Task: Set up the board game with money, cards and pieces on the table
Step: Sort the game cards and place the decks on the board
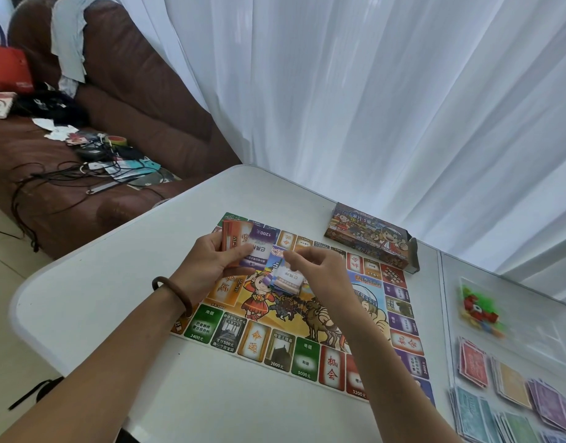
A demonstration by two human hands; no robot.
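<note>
Head cam: the colourful printed game board (276,345) lies flat in the middle of the white tabletop (115,282). The left hand (211,259), brown bead bracelet (171,290) on the wrist, grips a thick stack of orange-edged cards (243,241) with a purple 1200 card on top, held just above the board's far-left corner. The right hand (320,270) has curled fingers, thumb and forefinger drawn together right over a small pile of white-faced cards (289,279) on the board's centre art. Honestly can't tell if it's pinching a card. The illustrated cardboard game box (368,238) sits past the far edge. Off to the right, kinda blurry: a clear bag of red and green pieces (479,308) and coloured stacks of paper money (511,382).
</note>
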